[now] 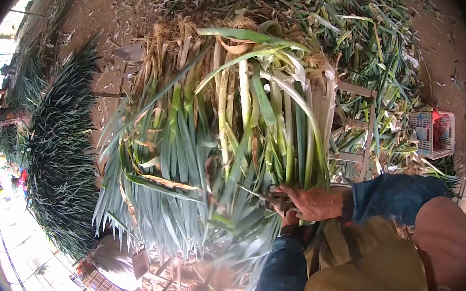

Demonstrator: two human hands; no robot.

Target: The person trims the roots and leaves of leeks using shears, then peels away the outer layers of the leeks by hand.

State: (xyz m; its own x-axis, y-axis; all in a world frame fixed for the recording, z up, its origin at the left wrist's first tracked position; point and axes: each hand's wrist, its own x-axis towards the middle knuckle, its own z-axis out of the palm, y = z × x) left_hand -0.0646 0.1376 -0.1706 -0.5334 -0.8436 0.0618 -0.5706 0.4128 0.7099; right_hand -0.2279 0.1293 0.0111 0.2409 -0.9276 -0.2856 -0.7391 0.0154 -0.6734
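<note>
Mustard-coloured clothing (364, 263) over the person's front lies nearest the camera, with dark blue sleeves reaching forward on either side. Both hands meet at the near edge of the leeks (244, 94), down among the green leaves. The right hand (317, 204) lies over the left hand (290, 218), fingers bent around the handle end of a slim metal tool (255, 193), perhaps scissors, whose narrow end points away to the left. The grip is bunched rather than spread, but I cannot tell which hand carries the tool, nor whether either also pinches a leaf.

The leeks lie side by side across a wooden frame (368, 149), roots away from the person and leaves towards the body; a few bent stalks cross over the others. The step in hand looks like close work with the tool at the leaf ends. By my judgement, any cut from this position calls for leaves gathered firmly and fingers clear of the blade.

To the left stands a dense heap of dark green leaves (64, 166); loose leaves (375, 46) litter the ground beyond the frame, and a plastic crate (444, 134) sits to the right.
</note>
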